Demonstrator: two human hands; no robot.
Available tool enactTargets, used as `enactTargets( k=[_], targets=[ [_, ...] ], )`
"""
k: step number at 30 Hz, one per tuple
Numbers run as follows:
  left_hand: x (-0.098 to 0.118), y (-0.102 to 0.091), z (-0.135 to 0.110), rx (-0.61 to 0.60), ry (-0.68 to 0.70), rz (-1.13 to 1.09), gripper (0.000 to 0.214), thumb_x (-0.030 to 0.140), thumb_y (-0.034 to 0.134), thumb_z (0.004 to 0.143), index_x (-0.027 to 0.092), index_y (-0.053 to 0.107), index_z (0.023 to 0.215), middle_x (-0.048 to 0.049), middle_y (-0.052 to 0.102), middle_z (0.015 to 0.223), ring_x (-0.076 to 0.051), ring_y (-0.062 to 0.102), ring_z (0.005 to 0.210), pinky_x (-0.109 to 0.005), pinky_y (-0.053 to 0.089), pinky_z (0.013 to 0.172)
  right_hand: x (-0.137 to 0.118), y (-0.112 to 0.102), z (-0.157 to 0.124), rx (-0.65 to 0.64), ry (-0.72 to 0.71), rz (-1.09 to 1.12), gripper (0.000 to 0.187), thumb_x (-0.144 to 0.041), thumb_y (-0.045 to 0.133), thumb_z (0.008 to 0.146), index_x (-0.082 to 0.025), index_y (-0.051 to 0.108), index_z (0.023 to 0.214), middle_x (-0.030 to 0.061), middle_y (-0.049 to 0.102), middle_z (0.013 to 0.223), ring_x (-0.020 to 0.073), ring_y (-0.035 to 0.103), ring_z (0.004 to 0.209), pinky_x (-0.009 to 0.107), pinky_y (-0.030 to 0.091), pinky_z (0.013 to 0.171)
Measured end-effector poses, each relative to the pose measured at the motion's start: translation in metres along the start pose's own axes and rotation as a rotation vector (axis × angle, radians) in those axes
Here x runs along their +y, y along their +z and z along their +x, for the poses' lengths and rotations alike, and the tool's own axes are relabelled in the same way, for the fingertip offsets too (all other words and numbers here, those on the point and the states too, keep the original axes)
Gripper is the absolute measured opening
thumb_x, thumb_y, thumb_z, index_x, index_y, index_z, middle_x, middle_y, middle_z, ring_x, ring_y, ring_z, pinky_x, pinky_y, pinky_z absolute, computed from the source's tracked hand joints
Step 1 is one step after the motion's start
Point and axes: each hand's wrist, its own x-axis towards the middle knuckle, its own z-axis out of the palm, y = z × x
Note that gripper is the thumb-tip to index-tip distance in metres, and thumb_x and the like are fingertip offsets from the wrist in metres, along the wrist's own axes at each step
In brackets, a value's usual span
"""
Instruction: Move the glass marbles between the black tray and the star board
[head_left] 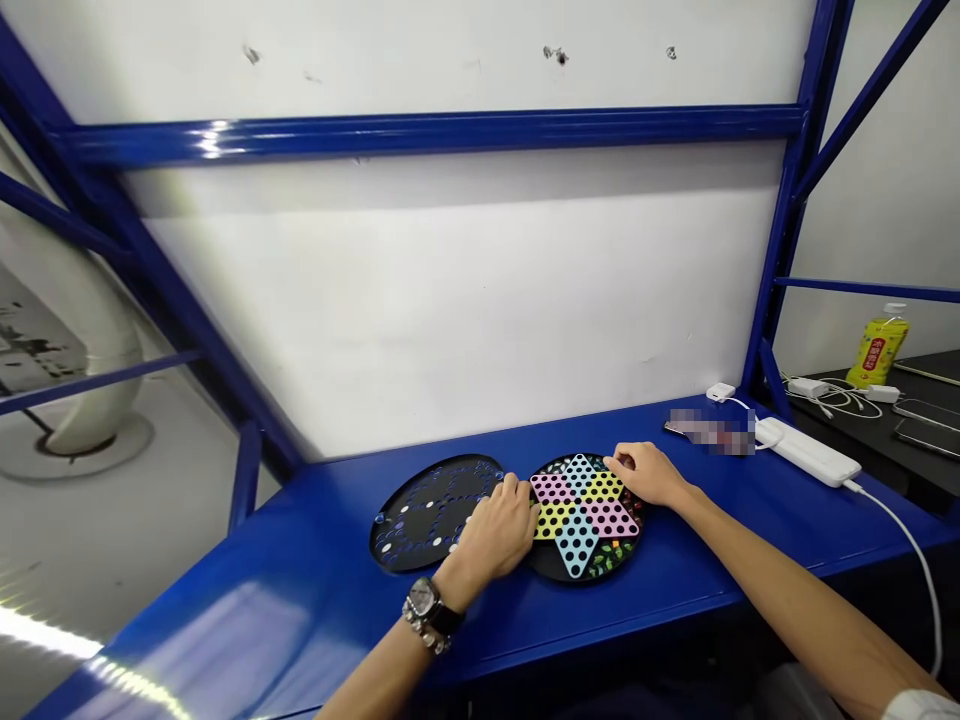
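Observation:
A round black Chinese checkers board (575, 524) lies on the blue table, its pastel star dotted with black holes. Colourful small pieces (611, 560) show in the spaces around the star. My left hand (499, 525), with a watch on its wrist, curls its fingers at the board's left edge. Its fingertips are partly hidden. At the upper right of the board, by a yellow star point, my right hand (649, 472) pinches the edge with thumb and fingers. Beside the board on the left is a round black tray (420, 515) with blue markings and a few white dots, partly behind my left hand.
A white power strip (806, 452) with a cable lies on the right of the table (315, 560), near a blurred-out phone-like object (709, 432) and a white adapter (721, 392). Blue frame bars (450, 132) surround the white back panel. A yellow bottle (877, 348) stands on a black side table.

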Motion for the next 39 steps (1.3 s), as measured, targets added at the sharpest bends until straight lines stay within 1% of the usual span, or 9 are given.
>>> enactTargets(
  k=[6, 13, 18, 24, 27, 30, 32, 37, 39],
  targets=[
    [-0.011, 0.007, 0.018, -0.040, 0.040, 0.029, 0.038, 0.031, 0.025, 0.103, 0.011, 0.057, 0.107, -0.0152, 0.059, 0.102, -0.022, 0.061, 0.078, -0.035, 0.054, 0.070, -0.001, -0.001, -0.001, -0.005, 0.008, 0.000, 0.035, -0.045, 0.049, 0.092, -0.021, 0.053, 0.067, -0.0013, 0.059, 0.063, 0.0123, 0.048, 0.057, 0.024, 0.029, 0.056],
    [-0.016, 0.018, 0.020, -0.024, 0.134, 0.025, 0.039, 0.023, 0.024, 0.102, 0.014, 0.061, 0.099, -0.0137, 0.059, 0.097, -0.021, 0.060, 0.078, -0.033, 0.052, 0.066, -0.002, -0.001, -0.001, -0.018, -0.009, -0.006, 0.035, -0.045, 0.049, 0.092, -0.021, 0.052, 0.066, -0.0013, 0.059, 0.063, 0.0122, 0.048, 0.056, 0.024, 0.029, 0.055],
    [-0.016, 0.019, 0.018, -0.032, 0.083, -0.011, 0.040, 0.023, 0.025, 0.101, 0.016, 0.063, 0.096, -0.0117, 0.059, 0.096, -0.020, 0.060, 0.071, -0.031, 0.048, 0.061, -0.001, -0.001, -0.001, -0.022, 0.002, -0.011, 0.035, -0.044, 0.050, 0.092, -0.021, 0.052, 0.066, -0.0014, 0.059, 0.063, 0.0119, 0.048, 0.056, 0.024, 0.029, 0.055],
    [-0.015, 0.016, 0.015, -0.024, -0.019, -0.139, 0.042, 0.027, 0.029, 0.100, 0.018, 0.064, 0.079, -0.0069, 0.059, 0.091, -0.016, 0.061, 0.068, -0.029, 0.046, 0.065, 0.001, 0.001, 0.000, -0.023, -0.005, -0.016, 0.034, -0.044, 0.050, 0.092, -0.021, 0.054, 0.067, -0.0015, 0.059, 0.063, 0.0122, 0.049, 0.058, 0.024, 0.029, 0.056],
    [-0.012, 0.014, 0.014, -0.037, -0.008, -0.124, 0.041, 0.027, 0.028, 0.101, 0.017, 0.065, 0.085, -0.0087, 0.060, 0.092, -0.017, 0.061, 0.069, -0.031, 0.047, 0.066, 0.000, 0.000, -0.001, -0.024, -0.008, -0.008, 0.034, -0.044, 0.051, 0.092, -0.021, 0.054, 0.067, -0.0014, 0.060, 0.063, 0.0122, 0.049, 0.056, 0.025, 0.029, 0.055],
    [-0.010, 0.013, 0.013, -0.033, 0.070, -0.044, 0.041, 0.024, 0.025, 0.102, 0.015, 0.064, 0.098, -0.0122, 0.062, 0.095, -0.022, 0.063, 0.079, -0.033, 0.049, 0.067, -0.001, -0.001, -0.001, -0.039, 0.003, -0.007, 0.034, -0.044, 0.051, 0.092, -0.021, 0.056, 0.068, -0.0010, 0.061, 0.063, 0.0123, 0.050, 0.056, 0.025, 0.030, 0.055],
    [-0.009, 0.013, 0.013, -0.026, 0.106, -0.009, 0.041, 0.022, 0.024, 0.102, 0.014, 0.064, 0.102, -0.0139, 0.062, 0.096, -0.025, 0.063, 0.085, -0.034, 0.051, 0.068, -0.002, -0.002, -0.001, -0.054, 0.012, -0.010, 0.033, -0.044, 0.052, 0.092, -0.021, 0.056, 0.069, -0.0009, 0.062, 0.062, 0.0126, 0.051, 0.056, 0.025, 0.030, 0.055],
    [-0.009, 0.013, 0.015, -0.041, 0.095, -0.018, 0.044, 0.025, 0.024, 0.103, 0.013, 0.066, 0.099, -0.0149, 0.064, 0.097, -0.022, 0.065, 0.076, -0.035, 0.053, 0.069, -0.003, -0.002, -0.002, -0.054, 0.017, -0.014, 0.032, -0.044, 0.053, 0.092, -0.021, 0.058, 0.070, -0.0004, 0.063, 0.064, 0.0124, 0.052, 0.057, 0.024, 0.029, 0.055],
    [-0.009, 0.013, 0.015, -0.052, 0.085, -0.012, 0.046, 0.027, 0.023, 0.104, 0.012, 0.067, 0.099, -0.0151, 0.065, 0.095, -0.023, 0.066, 0.077, -0.035, 0.053, 0.071, -0.003, -0.002, -0.002, -0.053, 0.013, -0.017, 0.032, -0.043, 0.053, 0.092, -0.021, 0.058, 0.070, -0.0003, 0.063, 0.064, 0.0123, 0.051, 0.057, 0.024, 0.029, 0.055]
  ],
)
